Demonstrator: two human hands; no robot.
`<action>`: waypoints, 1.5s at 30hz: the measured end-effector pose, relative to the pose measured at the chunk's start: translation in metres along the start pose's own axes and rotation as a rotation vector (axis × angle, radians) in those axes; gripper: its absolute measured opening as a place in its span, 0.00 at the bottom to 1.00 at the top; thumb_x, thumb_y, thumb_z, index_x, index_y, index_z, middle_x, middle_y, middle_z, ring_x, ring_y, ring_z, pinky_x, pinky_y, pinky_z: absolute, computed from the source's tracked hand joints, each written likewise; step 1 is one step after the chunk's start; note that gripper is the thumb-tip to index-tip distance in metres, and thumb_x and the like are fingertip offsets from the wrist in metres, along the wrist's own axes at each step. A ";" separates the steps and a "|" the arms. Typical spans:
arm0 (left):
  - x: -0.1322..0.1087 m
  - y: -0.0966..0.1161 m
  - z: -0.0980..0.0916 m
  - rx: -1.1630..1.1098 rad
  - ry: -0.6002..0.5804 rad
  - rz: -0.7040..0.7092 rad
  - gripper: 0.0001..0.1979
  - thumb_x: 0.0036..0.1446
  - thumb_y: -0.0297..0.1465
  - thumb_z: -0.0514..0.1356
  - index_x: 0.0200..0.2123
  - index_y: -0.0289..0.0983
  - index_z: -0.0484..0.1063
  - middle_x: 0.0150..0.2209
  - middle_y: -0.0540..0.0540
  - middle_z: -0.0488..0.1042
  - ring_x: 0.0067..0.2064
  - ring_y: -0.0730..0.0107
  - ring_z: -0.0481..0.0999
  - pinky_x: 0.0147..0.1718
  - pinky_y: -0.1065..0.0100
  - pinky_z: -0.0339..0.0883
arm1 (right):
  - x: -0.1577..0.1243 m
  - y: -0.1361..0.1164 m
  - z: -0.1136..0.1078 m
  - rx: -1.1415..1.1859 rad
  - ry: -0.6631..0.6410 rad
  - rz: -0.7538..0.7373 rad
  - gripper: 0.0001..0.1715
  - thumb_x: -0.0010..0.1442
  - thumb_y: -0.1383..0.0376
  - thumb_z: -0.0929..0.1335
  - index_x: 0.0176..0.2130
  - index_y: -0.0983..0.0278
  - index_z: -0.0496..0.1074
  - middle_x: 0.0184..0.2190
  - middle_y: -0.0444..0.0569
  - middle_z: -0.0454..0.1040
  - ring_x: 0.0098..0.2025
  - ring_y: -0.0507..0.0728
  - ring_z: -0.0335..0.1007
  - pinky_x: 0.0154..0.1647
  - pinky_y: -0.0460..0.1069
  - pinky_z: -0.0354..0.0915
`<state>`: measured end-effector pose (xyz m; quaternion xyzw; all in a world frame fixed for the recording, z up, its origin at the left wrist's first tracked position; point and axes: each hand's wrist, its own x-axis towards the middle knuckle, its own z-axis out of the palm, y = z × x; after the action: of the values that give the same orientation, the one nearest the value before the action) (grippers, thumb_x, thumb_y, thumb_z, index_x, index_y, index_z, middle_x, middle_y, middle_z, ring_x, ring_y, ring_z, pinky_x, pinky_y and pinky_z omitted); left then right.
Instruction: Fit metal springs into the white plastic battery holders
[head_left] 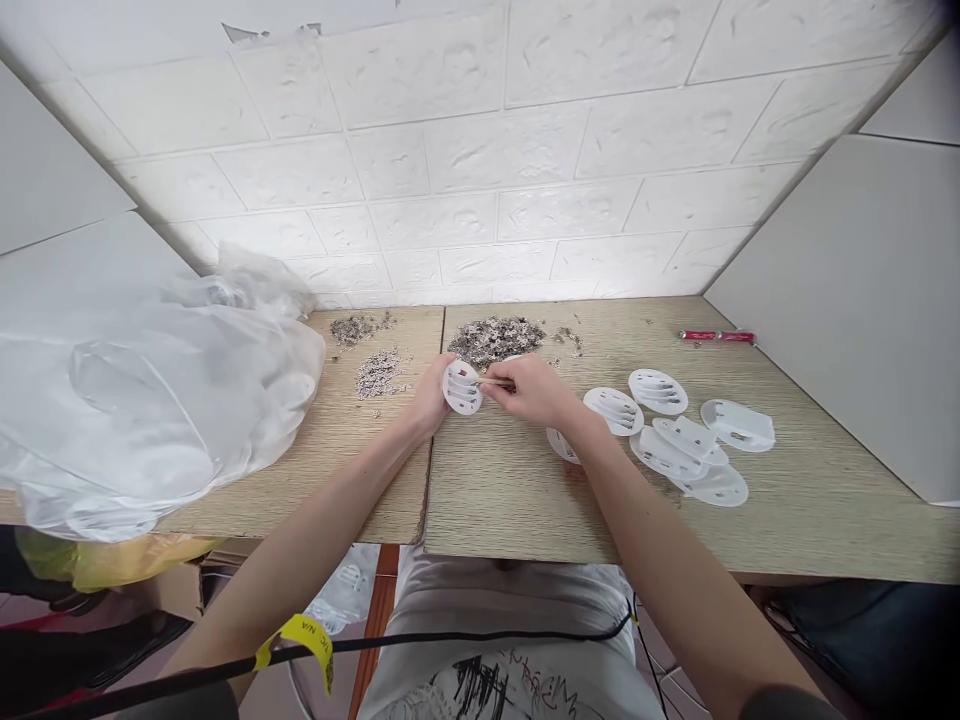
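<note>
Near the middle of the table, my left hand [433, 395] is closed on the edge of a round white slotted plastic part [462, 387], which is tilted up toward me. My right hand [534, 388] pinches a thin, light-coloured tweezers-like tool [495, 381]. Its tip meets the slotted face of the part; whether it carries a small piece is too small to tell. Just behind my hands lies a large heap of small metal pieces [496, 340]. Partly hidden under my right forearm is another white part [562, 446].
Several white slotted parts [658, 391] lie at the right, some overlapping. Two smaller heaps of metal pieces [377, 373] sit left of the table seam. A big plastic bag [150, 400] covers the far left. A red pen-like object [716, 336] rests near the right panel [862, 300].
</note>
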<state>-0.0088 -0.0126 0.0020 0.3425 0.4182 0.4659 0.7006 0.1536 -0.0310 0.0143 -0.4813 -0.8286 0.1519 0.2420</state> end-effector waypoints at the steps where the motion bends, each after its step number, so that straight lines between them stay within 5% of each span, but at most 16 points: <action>1: 0.000 0.000 -0.001 0.001 -0.005 0.008 0.15 0.58 0.35 0.53 0.21 0.36 0.62 0.18 0.52 0.64 0.20 0.76 0.61 0.23 0.71 0.54 | 0.000 0.001 0.000 0.020 0.001 -0.001 0.14 0.59 0.62 0.63 0.23 0.64 0.65 0.17 0.42 0.61 0.21 0.49 0.51 0.26 0.47 0.45; 9: 0.000 -0.001 -0.002 0.037 -0.007 0.025 0.14 0.58 0.36 0.54 0.22 0.36 0.61 0.18 0.53 0.62 0.19 0.77 0.59 0.21 0.72 0.54 | -0.001 0.004 -0.001 0.022 0.021 0.001 0.13 0.59 0.63 0.62 0.26 0.65 0.70 0.17 0.42 0.62 0.21 0.49 0.52 0.26 0.47 0.46; 24: 0.001 -0.006 -0.002 0.104 -0.017 0.070 0.15 0.58 0.36 0.52 0.21 0.35 0.62 0.18 0.52 0.62 0.19 0.77 0.59 0.21 0.72 0.54 | 0.001 -0.003 0.003 -0.100 0.009 0.008 0.14 0.57 0.67 0.62 0.21 0.63 0.59 0.17 0.42 0.59 0.22 0.50 0.50 0.26 0.47 0.45; 45: 0.000 -0.002 0.000 0.087 0.017 0.045 0.15 0.57 0.36 0.53 0.21 0.36 0.61 0.18 0.52 0.63 0.19 0.77 0.60 0.20 0.73 0.55 | 0.000 -0.003 0.002 -0.055 0.007 0.012 0.11 0.56 0.67 0.63 0.22 0.64 0.63 0.17 0.43 0.62 0.22 0.50 0.52 0.27 0.47 0.45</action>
<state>-0.0079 -0.0137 0.0000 0.3780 0.4363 0.4657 0.6707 0.1503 -0.0328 0.0141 -0.4935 -0.8287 0.1290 0.2305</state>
